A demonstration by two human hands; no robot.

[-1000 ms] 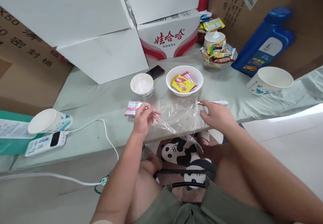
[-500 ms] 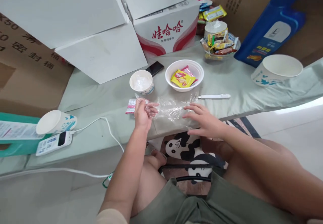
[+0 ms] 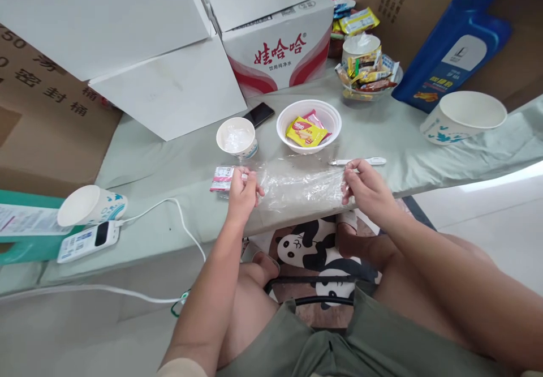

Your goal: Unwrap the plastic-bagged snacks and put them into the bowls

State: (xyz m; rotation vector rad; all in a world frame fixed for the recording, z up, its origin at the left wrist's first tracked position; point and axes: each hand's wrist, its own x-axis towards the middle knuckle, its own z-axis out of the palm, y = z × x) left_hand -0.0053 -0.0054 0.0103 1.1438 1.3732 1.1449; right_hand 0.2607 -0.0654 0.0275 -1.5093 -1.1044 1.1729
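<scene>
A sheet of clear plastic film [image 3: 299,187] stretches between my two hands near the table's front edge. My left hand [image 3: 245,189] pinches its left end, and my right hand [image 3: 365,184] is closed on the right end. Partly behind my left hand lies a pink and white snack packet [image 3: 221,179]. Just beyond the film stands a white bowl [image 3: 283,133] with a yellow snack packet [image 3: 306,132] and a pink one inside. A white-handled utility knife [image 3: 373,161] lies beside my right hand. Left of the bowl, a paper cup [image 3: 244,151] contains crumpled clear plastic.
A black phone [image 3: 261,114] lies behind the cup. Further back are a white and red carton [image 3: 278,51], a dish of wrapped snacks [image 3: 369,91] and a blue bottle [image 3: 445,43]. Paper cups stand right [image 3: 449,125] and left [image 3: 85,207], the latter beside a white power bank [image 3: 87,244].
My right hand has moved right and closed on the film's edge; its fingers were spread before. The film is now pulled wider and flatter. My left hand has shifted only slightly.
</scene>
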